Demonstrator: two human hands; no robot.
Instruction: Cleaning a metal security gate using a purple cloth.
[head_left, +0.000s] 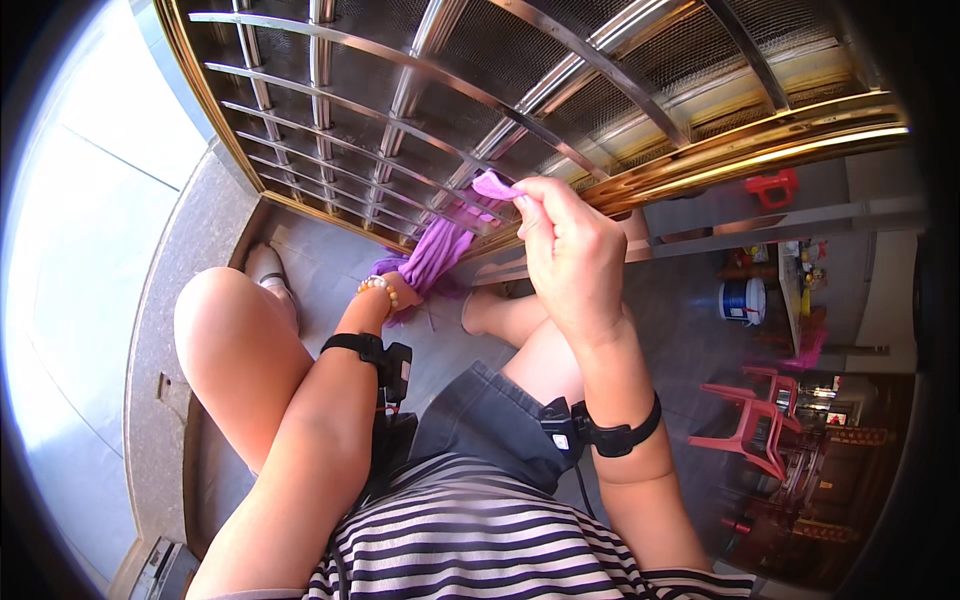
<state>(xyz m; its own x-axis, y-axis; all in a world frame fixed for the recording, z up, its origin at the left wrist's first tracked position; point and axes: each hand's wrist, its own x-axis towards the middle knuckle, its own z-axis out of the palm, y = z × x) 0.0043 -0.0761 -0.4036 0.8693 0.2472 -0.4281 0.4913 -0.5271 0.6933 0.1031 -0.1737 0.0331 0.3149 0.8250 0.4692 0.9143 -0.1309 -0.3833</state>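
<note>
A purple cloth (439, 247) hangs at the lower edge of a metal security door (420, 60) with shiny crossing bars and a gold-coloured frame. Part of the cloth appears to run behind one of the thin bars. Between thumb and forefinger, my right hand (574, 259) pinches one end of it, in front of the grille. Down near the floor, my left hand (405, 291) is on the bunched lower part of the cloth, which hides its fingers. A beaded bracelet (377, 289) circles my left wrist.
To the left runs a raised stone sill (169, 300), with bright paving (75, 262) beyond. At right are a red plastic stool (750, 424), a white-and-blue bucket (742, 301) and dark wooden furniture (832, 480). My bent knees flank the cloth.
</note>
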